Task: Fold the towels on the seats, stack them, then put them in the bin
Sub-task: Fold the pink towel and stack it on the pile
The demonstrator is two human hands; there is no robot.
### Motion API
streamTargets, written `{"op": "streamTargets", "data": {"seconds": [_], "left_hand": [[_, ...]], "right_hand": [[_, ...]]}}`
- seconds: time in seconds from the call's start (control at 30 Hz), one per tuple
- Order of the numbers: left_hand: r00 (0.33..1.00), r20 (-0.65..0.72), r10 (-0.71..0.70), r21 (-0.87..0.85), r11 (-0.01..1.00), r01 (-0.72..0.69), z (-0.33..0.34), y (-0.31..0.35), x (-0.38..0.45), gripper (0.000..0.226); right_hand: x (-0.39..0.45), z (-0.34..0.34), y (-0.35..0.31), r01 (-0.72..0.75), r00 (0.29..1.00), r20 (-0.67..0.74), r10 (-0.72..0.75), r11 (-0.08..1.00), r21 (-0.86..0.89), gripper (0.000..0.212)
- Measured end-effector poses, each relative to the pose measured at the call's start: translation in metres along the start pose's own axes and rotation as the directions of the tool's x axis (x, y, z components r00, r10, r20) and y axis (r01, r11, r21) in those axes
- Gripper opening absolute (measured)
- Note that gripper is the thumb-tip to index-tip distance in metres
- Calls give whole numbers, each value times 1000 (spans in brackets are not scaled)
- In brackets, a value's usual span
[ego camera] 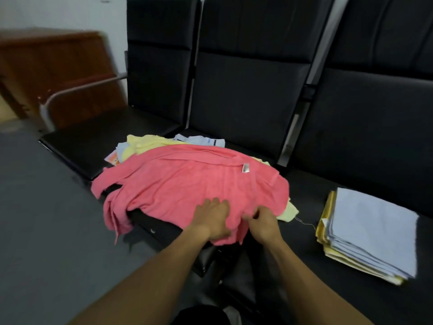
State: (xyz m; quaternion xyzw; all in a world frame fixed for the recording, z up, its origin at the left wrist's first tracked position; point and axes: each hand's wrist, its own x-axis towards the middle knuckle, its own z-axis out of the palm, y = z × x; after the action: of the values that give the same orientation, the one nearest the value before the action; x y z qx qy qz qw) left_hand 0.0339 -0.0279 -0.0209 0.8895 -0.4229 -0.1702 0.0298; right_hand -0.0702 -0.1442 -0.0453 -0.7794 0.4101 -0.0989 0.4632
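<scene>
A large pink towel (187,181) lies spread and rumpled over a heap of unfolded towels on the middle black seat (164,225). Yellow (145,143) and pale blue (201,140) towels stick out from under its far side. My left hand (214,218) lies on the pink towel's near edge, fingers spread forward and thumb tucked under the hem. My right hand (262,222) pinches the same edge just to the right. On the right seat sits a stack of folded towels (367,233), pale blue on top and yellow below.
The row has three black seats with tall backrests (248,66). The left seat (89,141) has a metal armrest (77,89) beside it. A wooden cabinet (54,66) stands at the far left. Grey floor (46,219) lies to the left.
</scene>
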Motion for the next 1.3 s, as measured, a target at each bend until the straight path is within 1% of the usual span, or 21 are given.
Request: {"op": "streamTargets", "data": {"seconds": [0.1,0.2,0.27,0.33,0.43,0.5,0.53,0.57,0.63,0.67,0.7,0.77,0.87,0.93,1.0,1.07,1.1,1.17,1.2,1.27,1.3], "left_hand": [[998,-27,63,-82,994,-65,-3,23,-3,70],[987,-117,114,-150,980,-131,-10,57,-6,84],[968,-188,165,-163,967,-196,-16,86,-9,82],[942,-230,246,-159,945,-285,-19,118,-11,74],[870,-303,390,-248,849,-467,-14,178,-14,61],[818,-325,475,-319,758,-568,-6,227,-23,70],[808,-304,505,-325,742,-587,-3,251,-29,67],[804,-276,526,-310,743,-593,3,274,-35,54],[814,-235,532,-295,758,-581,14,308,-48,17],[821,-240,518,-326,754,-571,22,319,-52,10],[831,-250,497,-367,746,-556,29,325,-54,11],[863,-252,437,-422,753,-505,44,330,-52,19],[910,-242,336,-503,759,-414,59,323,-43,19],[933,-230,276,-581,730,-359,66,317,-33,27],[948,-205,243,-623,715,-318,71,310,-24,36],[955,-182,235,-641,708,-296,73,303,-18,41],[956,-164,243,-652,701,-289,74,300,-16,40],[954,-141,263,-665,689,-288,72,294,-12,38],[952,-150,265,-655,694,-297,71,293,-11,37],[948,-188,255,-643,698,-315,70,290,-7,28],[947,-206,246,-638,700,-321,70,289,-5,22]], "right_hand": [[-8,-14,-15,53,993,-113,-45,996,72,20],[-17,-43,-24,74,974,-222,-31,980,185,13],[-26,-70,-25,91,952,-305,-4,959,269,10],[-38,-100,-19,106,923,-383,36,933,344,10],[-56,-155,5,117,855,-497,146,880,460,10],[-70,-193,30,129,787,-566,245,832,540,4],[-79,-209,43,139,754,-590,288,808,572,2],[-88,-224,58,148,721,-611,326,790,595,6],[-105,-247,86,176,667,-645,373,763,622,17],[-113,-253,100,189,649,-658,382,757,626,18],[-118,-256,113,187,640,-666,383,763,619,18],[-125,-254,136,144,665,-644,378,781,608,26],[-125,-241,154,25,812,-488,321,816,578,41],[-122,-235,155,-10,894,-407,188,916,402,52],[-119,-235,152,34,935,-355,19,989,142,54],[-114,-233,154,87,950,-298,-96,995,-44,44],[-111,-233,157,93,953,-278,-118,991,-100,34],[-106,-231,165,97,944,-296,-144,981,-168,14],[-104,-231,168,97,932,-325,-157,976,-194,9],[-96,-234,173,95,901,-399,-173,974,-207,20],[-94,-238,172,88,884,-444,-147,985,-151,23]]}}
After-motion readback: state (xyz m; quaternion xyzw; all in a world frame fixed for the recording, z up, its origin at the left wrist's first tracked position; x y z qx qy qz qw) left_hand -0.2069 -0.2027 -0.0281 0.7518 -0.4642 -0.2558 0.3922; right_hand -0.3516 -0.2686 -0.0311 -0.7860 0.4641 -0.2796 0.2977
